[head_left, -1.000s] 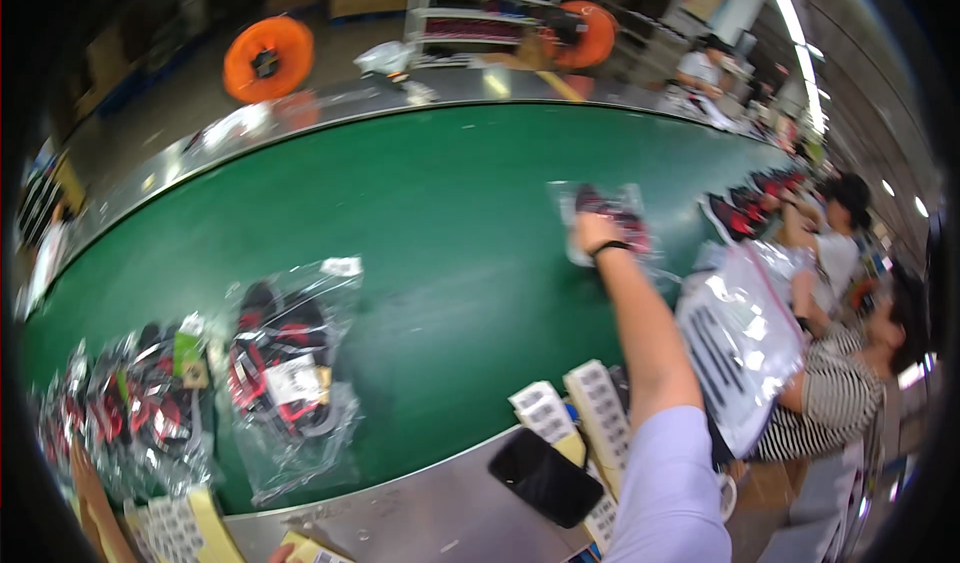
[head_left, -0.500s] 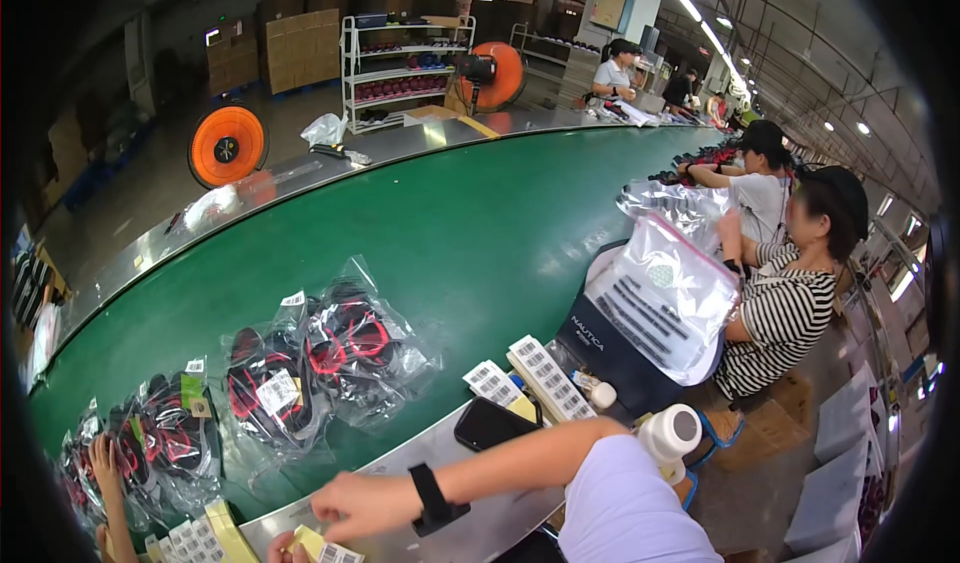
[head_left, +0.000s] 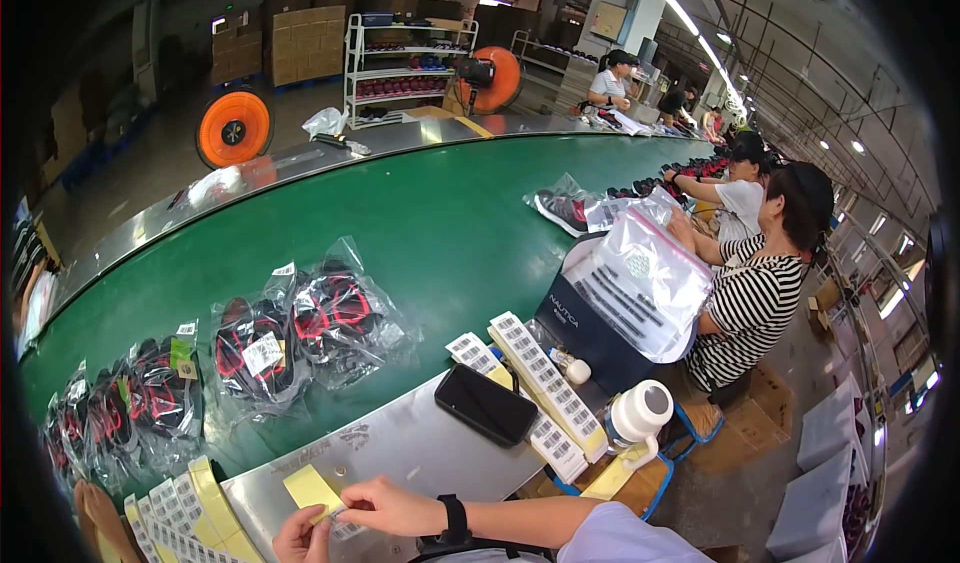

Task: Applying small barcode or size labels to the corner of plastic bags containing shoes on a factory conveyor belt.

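Observation:
At the metal ledge along the belt, my left hand [head_left: 302, 535] pinches a short yellow-backed strip of barcode labels [head_left: 309, 487]. My right hand [head_left: 392, 509], a black band on its wrist, is closed with thumb and fingertips on the strip's near edge. Whether a single label is between those fingertips is too small to tell. Beside my left hand lie more label strips [head_left: 185, 511], some yellow side up. Past the ledge, clear bags of black and red shoes [head_left: 262, 353] rest on the green belt [head_left: 440, 223]; some carry white labels.
A black phone [head_left: 486, 404], long label sheets [head_left: 548, 383] and a white jug [head_left: 638, 411] are at my right. Beyond stands a dark blue bin [head_left: 590, 328] with a plastic bag over it. A co-worker in stripes [head_left: 755, 288] sits there; another person's blurred hand [head_left: 102, 515] is at far left.
My right hand has come down and in to the label strip at my left hand. The other person's hand at far left has drawn back from the bagged shoes. My view has shifted slightly.

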The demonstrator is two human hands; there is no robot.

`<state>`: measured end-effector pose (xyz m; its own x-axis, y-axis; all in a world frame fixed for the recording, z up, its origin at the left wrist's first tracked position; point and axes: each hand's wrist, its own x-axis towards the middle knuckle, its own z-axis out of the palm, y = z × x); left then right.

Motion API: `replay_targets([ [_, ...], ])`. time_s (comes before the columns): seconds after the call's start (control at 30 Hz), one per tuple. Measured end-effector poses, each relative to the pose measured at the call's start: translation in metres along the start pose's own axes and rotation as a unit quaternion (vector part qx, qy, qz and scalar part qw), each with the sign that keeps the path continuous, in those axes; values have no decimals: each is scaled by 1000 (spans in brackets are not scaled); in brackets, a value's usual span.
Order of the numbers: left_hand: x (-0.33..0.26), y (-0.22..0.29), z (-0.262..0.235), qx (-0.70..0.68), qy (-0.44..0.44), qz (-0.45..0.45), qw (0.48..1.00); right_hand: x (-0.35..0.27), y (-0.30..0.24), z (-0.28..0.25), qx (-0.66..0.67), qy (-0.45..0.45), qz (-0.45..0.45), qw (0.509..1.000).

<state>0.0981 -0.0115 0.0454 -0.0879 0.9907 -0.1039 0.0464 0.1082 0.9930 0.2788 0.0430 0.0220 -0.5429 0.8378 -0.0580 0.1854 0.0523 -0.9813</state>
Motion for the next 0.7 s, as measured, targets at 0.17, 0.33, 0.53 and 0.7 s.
replay_targets([
  [0.17, -8, 4, 1, -8, 5, -6, 1000, 0, -14, 0, -27, 132, -172, 976],
  [0.33, -11, 0, -2, -12, 5, -4, 1000, 0, -6, -1, -108, 89, -235, 962],
  [0.53, -11, 7, 4, 9, -4, -34, 999, -11, 0, 2, -187, 131, -281, 932],
  [0.7, 1, -14, 1, -9, -69, -45, 997, -9, 8, 3, -254, 136, -266, 920],
])
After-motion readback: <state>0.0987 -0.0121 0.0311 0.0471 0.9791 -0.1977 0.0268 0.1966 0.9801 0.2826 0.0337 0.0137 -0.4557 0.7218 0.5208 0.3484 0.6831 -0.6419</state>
